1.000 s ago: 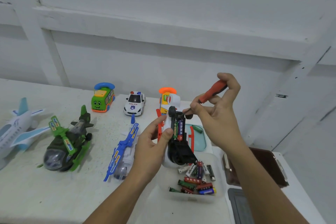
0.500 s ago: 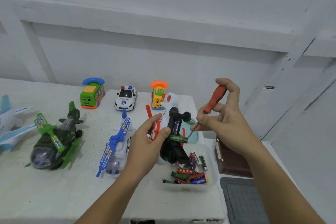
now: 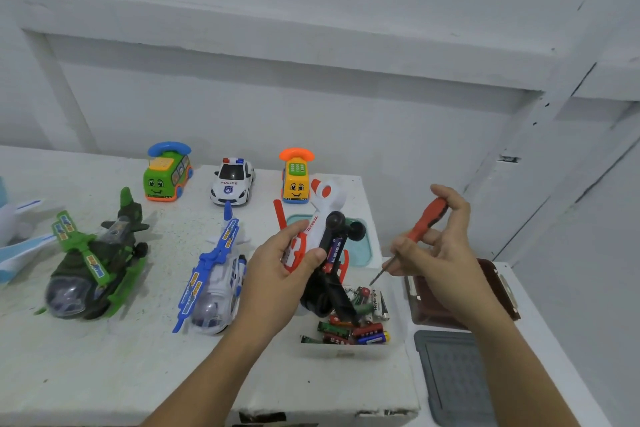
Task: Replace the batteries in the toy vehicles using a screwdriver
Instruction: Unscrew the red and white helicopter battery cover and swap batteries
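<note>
The fingers of the left hand were curled round the white-and-red toy helicopter, thumb across its side; I saw it held at the centre of the frame, nose down and belly towards the camera, with fitted batteries showing in its open compartment below the black wheels; its nose hung over the clear tub of loose batteries at lower centre. The right hand, right of centre, pinched the orange-handled screwdriver between thumb and fingertips, the handle up and the tip slanting down-left above the tub, near the toy but apart from it.

On the bench I noted a green helicopter at the left and a blue helicopter beside the left wrist; behind them stood a green bus, a police car and a yellow phone car in a row; a teal lid lay behind the held toy; a brown case and a grey tray sat at the lower right.
</note>
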### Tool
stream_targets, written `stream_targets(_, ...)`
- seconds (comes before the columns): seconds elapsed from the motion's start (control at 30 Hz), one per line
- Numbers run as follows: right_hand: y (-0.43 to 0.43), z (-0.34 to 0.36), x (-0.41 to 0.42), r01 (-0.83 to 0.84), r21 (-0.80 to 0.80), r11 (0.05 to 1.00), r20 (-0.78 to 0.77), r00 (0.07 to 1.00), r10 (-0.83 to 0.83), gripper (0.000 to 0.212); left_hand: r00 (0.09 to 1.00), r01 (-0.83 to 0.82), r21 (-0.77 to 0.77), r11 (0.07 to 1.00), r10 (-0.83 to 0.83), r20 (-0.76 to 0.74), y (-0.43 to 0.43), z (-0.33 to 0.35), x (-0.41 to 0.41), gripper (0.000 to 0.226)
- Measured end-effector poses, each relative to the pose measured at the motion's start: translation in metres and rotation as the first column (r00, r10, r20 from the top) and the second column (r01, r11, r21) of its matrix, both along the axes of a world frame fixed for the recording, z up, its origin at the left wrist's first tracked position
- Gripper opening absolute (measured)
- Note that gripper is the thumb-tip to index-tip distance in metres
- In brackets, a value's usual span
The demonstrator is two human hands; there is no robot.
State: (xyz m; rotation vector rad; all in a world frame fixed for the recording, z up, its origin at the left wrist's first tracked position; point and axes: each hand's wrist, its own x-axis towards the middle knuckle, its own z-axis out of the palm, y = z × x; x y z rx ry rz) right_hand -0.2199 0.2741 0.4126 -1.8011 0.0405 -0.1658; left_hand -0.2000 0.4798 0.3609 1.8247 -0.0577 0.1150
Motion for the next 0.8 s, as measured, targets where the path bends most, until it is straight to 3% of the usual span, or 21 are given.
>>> stream_targets(0.1,0.01,-0.007,-0.007,0.094,0.225,0.97,0.109,0.987,-0.121,0.089,0.999,-0.032,-0.05,0.998,0.033,0.004,0.001,-0.003,-0.001,0.041)
stream_targets(0.2,0.03,-0.013,-0.02,0.092,0.314,0.945,0.256,0.95,-0.178,0.072,0.998,-0.066,-0.068,0.996,0.067,0.009,0.002,-0.005,-0.003,0.039)
stream_targets(0.37,0.059,-0.034,-0.036,0.026,0.197,0.98,0.539,0.832,-0.131,0.057,0.991,-0.132,-0.112,0.985,0.134,0.012,0.006,-0.011,-0.002,0.036)
stream_targets(0.6,0.069,-0.051,-0.034,-0.026,0.043,0.999,0.675,0.737,-0.009,0.058,0.982,-0.185,-0.175,0.967,0.19,0.012,0.006,-0.011,-0.004,0.047)
stream_targets(0.8,0.069,-0.059,-0.034,0.007,-0.044,0.999,0.705,0.709,0.026,0.01,0.973,-0.227,-0.211,0.951,0.228,-0.021,0.007,-0.012,-0.002,0.034)
